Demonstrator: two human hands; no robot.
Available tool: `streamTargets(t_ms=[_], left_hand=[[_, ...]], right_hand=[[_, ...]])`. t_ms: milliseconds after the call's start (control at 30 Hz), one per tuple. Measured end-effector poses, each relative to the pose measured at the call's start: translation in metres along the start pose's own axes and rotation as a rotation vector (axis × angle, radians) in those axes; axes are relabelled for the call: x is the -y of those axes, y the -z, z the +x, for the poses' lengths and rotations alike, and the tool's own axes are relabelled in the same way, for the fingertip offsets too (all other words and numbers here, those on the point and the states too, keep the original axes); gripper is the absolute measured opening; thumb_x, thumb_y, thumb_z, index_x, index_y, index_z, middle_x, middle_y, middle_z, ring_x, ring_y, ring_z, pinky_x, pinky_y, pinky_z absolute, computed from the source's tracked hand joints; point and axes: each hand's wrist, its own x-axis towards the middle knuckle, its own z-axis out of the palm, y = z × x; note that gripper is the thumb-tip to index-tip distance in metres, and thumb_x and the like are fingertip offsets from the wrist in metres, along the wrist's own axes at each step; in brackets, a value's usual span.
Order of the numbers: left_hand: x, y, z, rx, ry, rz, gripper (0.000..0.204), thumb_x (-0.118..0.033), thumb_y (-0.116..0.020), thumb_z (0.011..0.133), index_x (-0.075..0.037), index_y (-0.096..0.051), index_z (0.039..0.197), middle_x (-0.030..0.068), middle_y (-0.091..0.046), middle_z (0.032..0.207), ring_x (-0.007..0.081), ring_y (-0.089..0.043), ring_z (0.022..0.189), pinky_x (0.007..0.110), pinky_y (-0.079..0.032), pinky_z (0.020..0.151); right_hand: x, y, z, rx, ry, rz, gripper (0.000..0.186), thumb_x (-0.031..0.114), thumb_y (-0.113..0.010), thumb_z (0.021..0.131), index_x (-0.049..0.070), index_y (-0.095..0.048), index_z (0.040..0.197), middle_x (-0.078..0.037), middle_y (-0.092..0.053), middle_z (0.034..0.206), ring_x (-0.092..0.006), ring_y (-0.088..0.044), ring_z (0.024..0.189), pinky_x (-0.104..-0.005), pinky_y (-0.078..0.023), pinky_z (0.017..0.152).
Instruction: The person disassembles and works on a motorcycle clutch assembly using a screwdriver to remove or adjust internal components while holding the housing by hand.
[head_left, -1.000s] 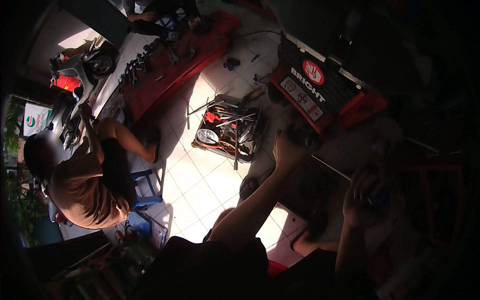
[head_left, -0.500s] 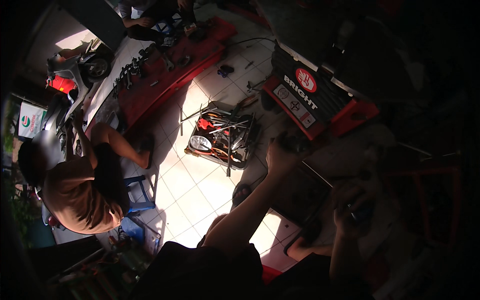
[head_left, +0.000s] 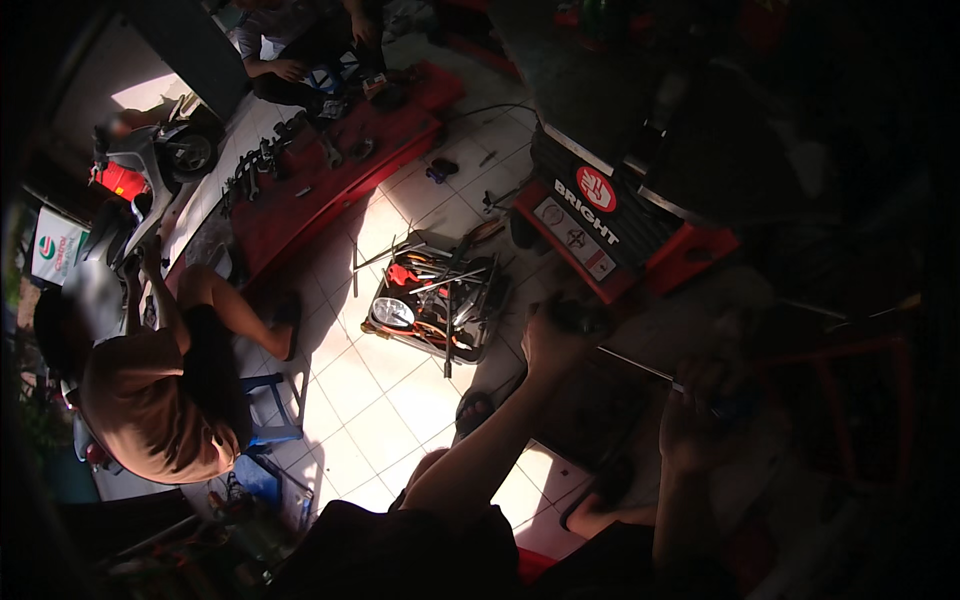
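Observation:
In the shade right of centre, my left hand (head_left: pixel 556 340) is closed around a dark part (head_left: pixel 578 316) whose kind I cannot make out. My right hand (head_left: pixel 692 425), lower and farther right, grips what looks like a screwdriver (head_left: pixel 638 364). Its thin bright shaft slants up and left, the tip end close to the dark part; whether they touch is not clear. Most of the handle is lost in the fist and the darkness. Left of my left hand, a tray of hand tools (head_left: pixel 368 329) stands on the tiled floor.
A red motorcycle lift (head_left: pixel 340 190) with wrenches on it runs behind the tray. At left, a person (head_left: pixel 150 400) sits on a blue stool (head_left: pixel 275 432) beside a scooter (head_left: pixel 150 160). Another person (head_left: pixel 300 60) sits at the back. A red-and-black stand (head_left: pixel 600 225) rises beyond my hands.
The shaft lies at a flatter angle, and more of it shows by my right hand. Both hands keep their hold. The whole view has shifted slightly.

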Motion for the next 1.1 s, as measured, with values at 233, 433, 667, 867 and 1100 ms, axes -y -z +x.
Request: streamTargets(t_ms=[233, 433, 667, 867, 1100], left_hand=[[0.01, 0.012, 0.007, -0.024, 0.016, 0.008, 0.085, -0.043, -0.088, 0.052, -0.007, -0.061, 0.124, 0.0172, -0.063, 0.115, 0.0333, -0.062, 0.109, 0.043, -0.05, 0.093], [-0.005, -0.033, 0.012, 0.104, -0.205, 0.08, 0.071, -0.041, -0.086, 0.055, -0.017, -0.066, 0.119, 0.0141, -0.064, 0.116, 0.0328, -0.06, 0.11, 0.043, -0.05, 0.093], [0.003, 0.021, 0.019, 0.034, -0.4, 0.059, 0.028, -0.038, -0.075, 0.076, -0.011, -0.074, 0.08, 0.0053, -0.07, 0.078, 0.0292, -0.063, 0.082, 0.043, -0.048, 0.086], [-0.011, 0.021, 0.023, 0.066, -0.1, -0.568, 0.06, -0.015, -0.087, 0.067, 0.007, -0.058, 0.116, 0.006, -0.067, 0.097, 0.0121, -0.062, 0.087, 0.027, -0.05, 0.076], [-0.012, 0.022, 0.018, 0.065, -0.615, -0.305, 0.088, -0.018, -0.091, 0.058, 0.005, -0.048, 0.131, 0.0109, -0.064, 0.11, 0.0203, -0.063, 0.1, 0.034, -0.053, 0.083]], right_hand=[[-0.008, -0.001, -0.002, 0.407, -0.019, -0.063, 0.031, 0.031, -0.054, 0.092, 0.005, -0.048, 0.077, -0.008, -0.046, 0.066, -0.0185, -0.039, 0.062, -0.0358, -0.031, 0.062], [0.016, 0.002, 0.007, -0.378, 0.207, -0.23, 0.025, 0.027, -0.052, 0.093, 0.004, -0.054, 0.084, -0.009, -0.055, 0.078, -0.0174, -0.043, 0.064, -0.0314, -0.034, 0.063], [-0.017, 0.034, 0.005, -0.423, 0.117, 0.031, 0.021, 0.028, -0.047, 0.096, 0.01, -0.058, 0.096, -0.004, -0.056, 0.084, -0.015, -0.043, 0.071, -0.0308, -0.037, 0.071], [0.017, 0.067, 0.016, -0.198, 0.036, 0.246, 0.03, 0.034, -0.046, 0.095, 0.009, -0.06, 0.103, -0.003, -0.058, 0.088, -0.0162, -0.047, 0.077, -0.0344, -0.039, 0.082], [0.043, 0.017, 0.022, 0.06, 0.158, 0.025, 0.028, 0.037, -0.045, 0.086, 0.013, -0.042, 0.071, -0.004, -0.041, 0.06, -0.0177, -0.037, 0.058, -0.0332, -0.028, 0.067]])
